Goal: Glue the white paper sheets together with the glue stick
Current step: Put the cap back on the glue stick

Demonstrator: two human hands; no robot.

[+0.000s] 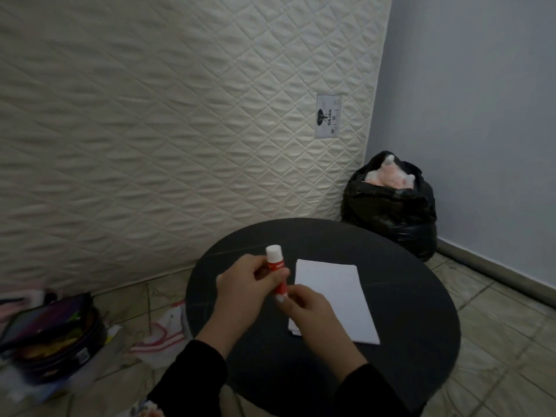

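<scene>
both hands (240, 291) (310, 311) hold the capped glue stick (276, 269) beside white paper sheets (334, 299)

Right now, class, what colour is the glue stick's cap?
White, on a red glue stick; head view shows it.

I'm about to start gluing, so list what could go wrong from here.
1. The glue stick is held in both hands with its white cap on; pulling it off could send the cap rolling off the round table.
2. The paper sheets lie loose and unheld; rubbing glue may shift or crease them.
</scene>
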